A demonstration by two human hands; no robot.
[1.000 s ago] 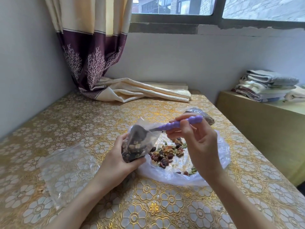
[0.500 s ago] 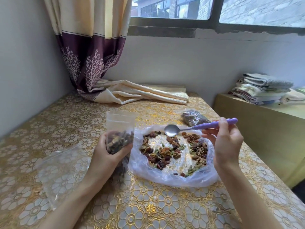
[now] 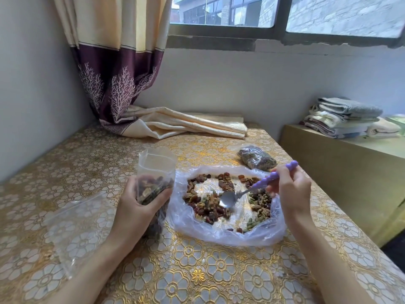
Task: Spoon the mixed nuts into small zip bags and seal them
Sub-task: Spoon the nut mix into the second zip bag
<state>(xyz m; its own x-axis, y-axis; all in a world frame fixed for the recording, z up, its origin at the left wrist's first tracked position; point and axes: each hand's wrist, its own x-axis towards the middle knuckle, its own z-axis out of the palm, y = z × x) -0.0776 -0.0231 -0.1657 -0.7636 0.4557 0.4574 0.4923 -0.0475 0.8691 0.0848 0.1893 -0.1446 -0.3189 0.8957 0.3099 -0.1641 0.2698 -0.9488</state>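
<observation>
My left hand (image 3: 135, 211) grips a small clear zip bag (image 3: 156, 172), upright, its mouth open at the top and its lower part full of mixed nuts. Right of it a large clear plastic bag (image 3: 219, 233) lies spread open on the table, with mixed nuts (image 3: 210, 202) scattered inside. My right hand (image 3: 292, 191) holds a spoon with a purple handle (image 3: 271, 177). The spoon's metal bowl (image 3: 228, 198) dips down among the nuts. A filled small zip bag (image 3: 256, 160) lies behind the big bag.
An empty clear zip bag (image 3: 74, 227) lies flat at the left on the gold flowered tablecloth (image 3: 197, 270). A folded curtain end (image 3: 186, 125) rests at the table's back. A low cabinet (image 3: 341, 172) with stacked towels (image 3: 346, 117) stands to the right.
The spoon left the small bag's mouth, swung right over the nuts, then tipped down into the pile. My left hand turned the small bag upright and moved it left.
</observation>
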